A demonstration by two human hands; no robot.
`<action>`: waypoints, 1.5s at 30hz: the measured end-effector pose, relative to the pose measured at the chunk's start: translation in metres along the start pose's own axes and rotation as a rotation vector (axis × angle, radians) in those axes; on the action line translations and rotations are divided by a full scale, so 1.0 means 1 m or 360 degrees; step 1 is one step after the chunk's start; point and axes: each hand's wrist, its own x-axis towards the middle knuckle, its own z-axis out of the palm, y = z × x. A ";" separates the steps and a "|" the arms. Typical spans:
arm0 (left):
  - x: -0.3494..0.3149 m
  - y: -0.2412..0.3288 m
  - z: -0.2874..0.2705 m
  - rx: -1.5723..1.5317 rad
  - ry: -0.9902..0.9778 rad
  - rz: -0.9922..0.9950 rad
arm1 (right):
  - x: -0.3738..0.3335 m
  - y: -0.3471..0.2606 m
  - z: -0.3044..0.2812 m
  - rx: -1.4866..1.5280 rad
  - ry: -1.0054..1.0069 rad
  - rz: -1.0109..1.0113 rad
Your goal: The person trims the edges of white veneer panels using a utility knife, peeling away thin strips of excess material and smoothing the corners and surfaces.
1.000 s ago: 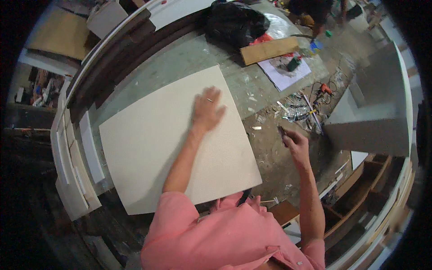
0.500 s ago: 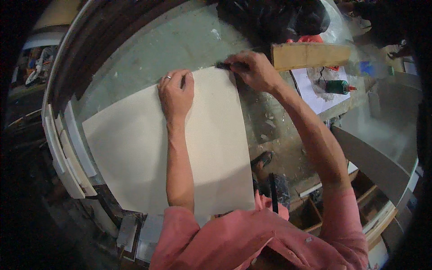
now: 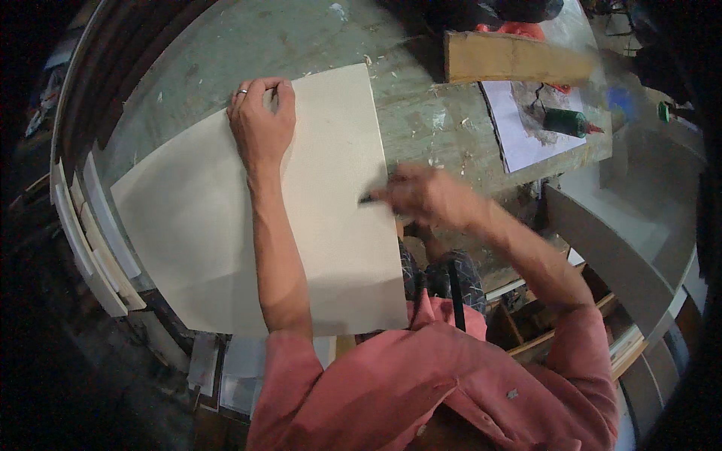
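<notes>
We see the pale panel (image 3: 331, 188) lying over the green-grey bench (image 3: 323, 37), right in front of us, its near edge close to our pink shirt (image 3: 436, 376). Our left hand (image 3: 263, 128) rests at the panel's far edge, fingers bent and side by side, a ring (image 3: 242, 92) on one of them; we cannot tell whether they clamp the edge or only press on it. Our right hand (image 3: 429, 195) is blurred at the panel's right edge, its fingers closed on a small dark tool (image 3: 366, 198) — the tip shows above the panel's surface, though we cannot tell if it touches.

To the right on the bench we have a white paper (image 3: 517, 146) with a green bottle (image 3: 564, 122) lying on it, the bottle's reddish tip turned right. Just beyond the paper is a plank (image 3: 511, 59), with red plastic (image 3: 523, 30) behind it. At our left, pale strips (image 3: 109, 218) lie beside the panel.
</notes>
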 end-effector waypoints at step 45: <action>-0.347 0.176 -0.241 0.0389 -0.0397 0.0682 | 0.031 -0.025 -0.006 0.2100 0.1384 0.0139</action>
